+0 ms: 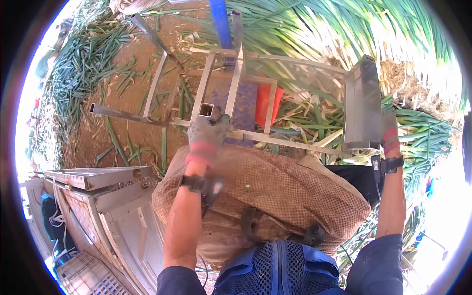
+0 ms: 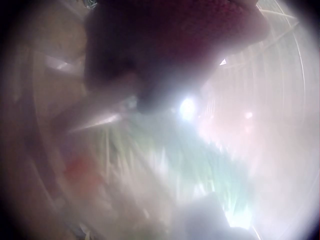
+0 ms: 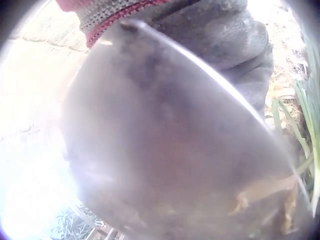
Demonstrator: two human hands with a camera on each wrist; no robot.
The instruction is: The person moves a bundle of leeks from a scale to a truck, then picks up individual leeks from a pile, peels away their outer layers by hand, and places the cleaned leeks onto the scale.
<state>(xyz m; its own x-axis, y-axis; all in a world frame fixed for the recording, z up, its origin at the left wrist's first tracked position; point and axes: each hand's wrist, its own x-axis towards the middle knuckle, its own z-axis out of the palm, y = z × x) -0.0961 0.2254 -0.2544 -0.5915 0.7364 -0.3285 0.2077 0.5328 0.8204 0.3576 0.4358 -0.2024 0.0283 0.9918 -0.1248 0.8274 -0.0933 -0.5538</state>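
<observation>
A frame of square metal tubing (image 1: pixel 290 140) spans the ground before me in the head view, with legs sticking out and a wide metal plate (image 1: pixel 361 105) at its right end. My gloved left hand (image 1: pixel 209 130) grips a tube close to its open square end. At the plate's outer edge, my gloved right hand (image 1: pixel 388 130) holds on, its fingers partly hidden by the metal. The same plate (image 3: pixel 175 125) fills most of the right wrist view, the dark glove (image 3: pixel 215 40) lying along its rim. In the hazy left wrist view, the left glove (image 2: pixel 170 50) hangs over a blurred tube (image 2: pixel 100 102).
Leeks (image 1: pixel 339 34) lie heaped at the upper right, with cut green leaves (image 1: pixel 83 73) at the left. A blue post (image 1: pixel 220 22) and an orange-red piece (image 1: pixel 269 103) show around the frame. A brown cloth-covered bundle (image 1: pixel 265 191) sits nearest me; a white cabinet (image 1: pixel 123 216) stands lower left.
</observation>
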